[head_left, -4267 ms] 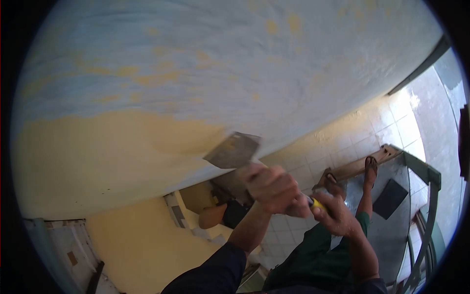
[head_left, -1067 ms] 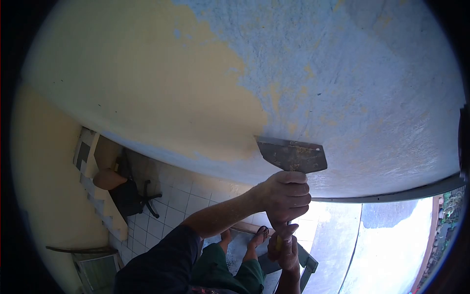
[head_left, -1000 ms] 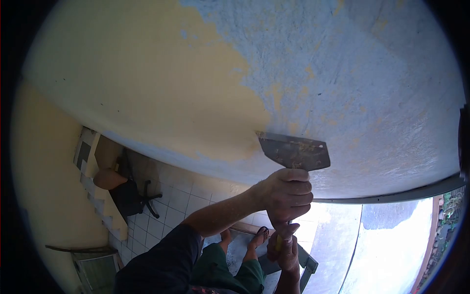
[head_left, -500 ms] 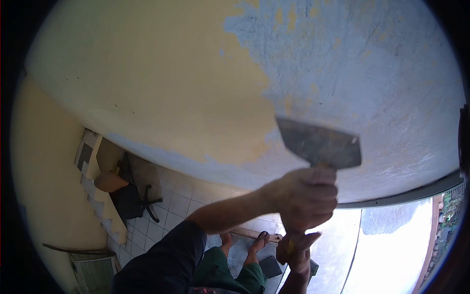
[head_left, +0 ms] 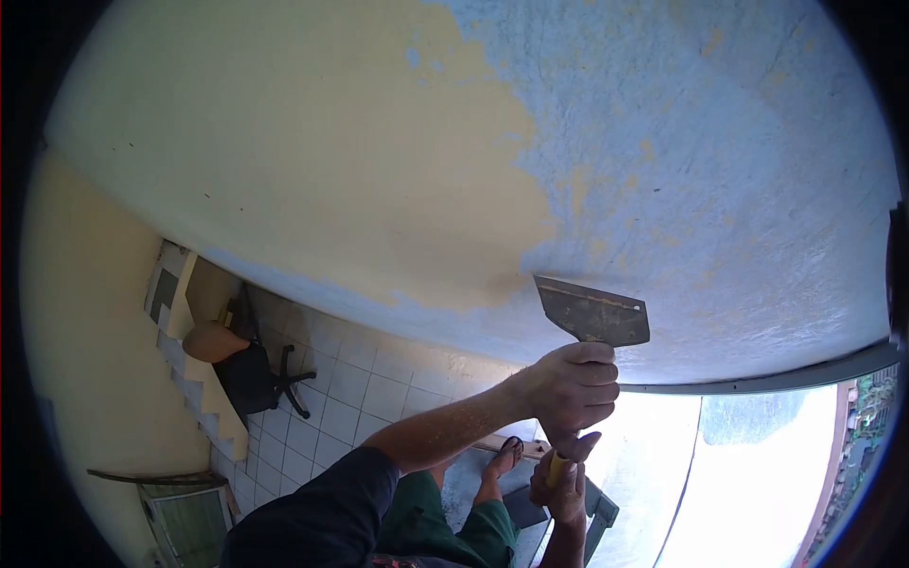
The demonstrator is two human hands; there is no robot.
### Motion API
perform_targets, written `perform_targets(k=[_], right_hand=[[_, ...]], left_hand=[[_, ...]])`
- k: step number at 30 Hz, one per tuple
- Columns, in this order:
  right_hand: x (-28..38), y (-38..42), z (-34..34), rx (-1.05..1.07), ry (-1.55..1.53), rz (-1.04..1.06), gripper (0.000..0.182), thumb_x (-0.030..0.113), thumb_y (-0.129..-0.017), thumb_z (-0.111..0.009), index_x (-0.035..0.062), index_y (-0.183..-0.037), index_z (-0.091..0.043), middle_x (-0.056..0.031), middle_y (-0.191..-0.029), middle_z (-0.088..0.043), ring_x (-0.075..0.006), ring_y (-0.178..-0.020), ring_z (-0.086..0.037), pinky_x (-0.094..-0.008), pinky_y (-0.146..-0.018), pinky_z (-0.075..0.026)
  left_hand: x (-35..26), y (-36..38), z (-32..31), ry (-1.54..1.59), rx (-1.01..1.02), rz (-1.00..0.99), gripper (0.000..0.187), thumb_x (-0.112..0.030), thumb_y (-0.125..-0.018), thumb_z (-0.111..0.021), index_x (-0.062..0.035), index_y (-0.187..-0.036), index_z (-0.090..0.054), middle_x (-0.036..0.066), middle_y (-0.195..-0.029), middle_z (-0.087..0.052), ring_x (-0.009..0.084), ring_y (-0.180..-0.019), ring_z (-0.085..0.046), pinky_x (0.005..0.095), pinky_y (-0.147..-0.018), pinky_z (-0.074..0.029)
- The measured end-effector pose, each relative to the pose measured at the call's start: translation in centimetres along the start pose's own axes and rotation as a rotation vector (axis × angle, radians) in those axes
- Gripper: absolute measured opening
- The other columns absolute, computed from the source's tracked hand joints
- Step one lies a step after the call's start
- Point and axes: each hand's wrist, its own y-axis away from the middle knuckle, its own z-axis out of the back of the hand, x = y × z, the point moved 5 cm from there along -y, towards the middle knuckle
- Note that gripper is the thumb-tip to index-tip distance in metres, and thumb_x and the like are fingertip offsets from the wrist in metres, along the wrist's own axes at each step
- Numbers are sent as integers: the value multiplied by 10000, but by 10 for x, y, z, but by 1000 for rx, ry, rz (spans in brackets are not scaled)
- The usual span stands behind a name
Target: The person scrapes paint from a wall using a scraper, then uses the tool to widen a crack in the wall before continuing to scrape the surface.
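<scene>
A paint scraper [head_left: 597,314] with a wide, dark, worn blade points up at the wall, and both my hands are closed on it. My left hand [head_left: 578,388] wraps around it just below the blade. Lower down, my right hand [head_left: 561,485] grips the yellow handle [head_left: 559,469] at its end. The blade's long edge lies close over the wall [head_left: 701,218], right by the lower border of the cream paint [head_left: 407,180]. To the right of that border the surface is patchy blue, with small cream remnants.
An overturned black chair [head_left: 248,379] lies by tiled steps [head_left: 189,364] at the left. Below me are a wooden plank [head_left: 492,443] and a dark green object [head_left: 598,511] on the floor. A framed panel [head_left: 189,525] leans at the lower left. Bright paving [head_left: 748,483] stretches to the right.
The scraper, held in both hands, has moved down and slightly left in view. Its blade looks smaller and sharper now. The wall has shifted a little as the camera moved.
</scene>
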Motion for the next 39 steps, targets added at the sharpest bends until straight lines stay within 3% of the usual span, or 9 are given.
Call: perform_targets(k=[10, 13, 16, 19, 26, 31, 34, 35, 39], right_hand=[[13, -9, -4, -37, 50, -15, 660, 654, -902, -364, 13, -853, -512, -26, -505, -450, -105, -373, -409, -240, -361, -290], [24, -15, -6, -29, 67, 15, 701, 628, -926, -327, -37, -895, -544, -40, -537, -496, -106, -410, -446, -249, -390, -300], [27, -8, -7, -17, 39, 42, 697, 612, -935, -319, -40, -868, -558, -41, -521, -491, -107, -403, -443, -252, -386, -298], [15, 6, -7, -37, 51, -66, 712, 634, -928, -310, 16, -645, -521, -45, -472, -465, -123, -390, -449, -253, -385, -302], [1, -9, 9, -43, -17, -44, 618, 665, -879, -407, 50, -880, -469, -5, -488, -392, -103, -344, -372, -237, -323, -285], [7, -10, 7, -43, 143, -19, 800, 698, -889, -283, -39, -791, -576, -33, -496, -474, -115, -400, -451, -260, -378, -309], [-5, -3, 4, -8, -18, -42, 624, 673, -869, -429, 50, -882, -471, -9, -490, -396, -107, -350, -377, -241, -331, -291], [-7, 0, 6, -51, 65, -73, 745, 682, -900, -297, 6, -689, -532, -39, -497, -496, -131, -403, -469, -258, -383, -304], [7, -10, 9, -49, 130, -42, 753, 685, -899, -301, 4, -680, -535, -43, -481, -484, -129, -404, -473, -266, -381, -314]], left_hand=[[6, -9, 5, -28, -23, -28, 300, -163, -733, -274, -82, -488, -427, 5, -535, -393, 171, -534, -483, 308, -691, -448], [5, -33, 21, -146, -172, -181, 240, -261, -366, -280, -83, -464, -409, -11, -508, -386, 148, -497, -471, 274, -689, -468], [1, -38, 23, -142, -109, -193, 240, -255, -368, -276, -86, -470, -413, -10, -516, -395, 145, -506, -475, 285, -708, -468], [-9, -7, 6, -95, -46, -105, 213, -308, -518, -536, -103, -487, -489, -7, -539, -438, 164, -573, -471, 346, -833, -404], [5, 5, -9, -93, -52, -96, 253, -310, -621, -504, -99, -483, -483, 16, -540, -430, 182, -570, -460, 339, -816, -403], [6, -11, 8, -128, -54, -81, 250, -262, -363, -311, -94, -484, -450, -11, -542, -431, 136, -554, -503, 272, -699, -457], [4, 0, -1, 6, 4, 5, 282, -255, -380, -243, -87, -484, -444, -5, -536, -424, 148, -548, -500, 282, -704, -449], [3, 3, -4, -6, 14, 11, 311, -173, -533, -150, -82, -481, -443, 0, -524, -413, 157, -539, -494, 297, -726, -440], [7, -3, -1, -75, -51, -64, 324, -188, -753, -303, -84, -482, -446, 2, -524, -418, 157, -540, -496, 308, -760, -431]])
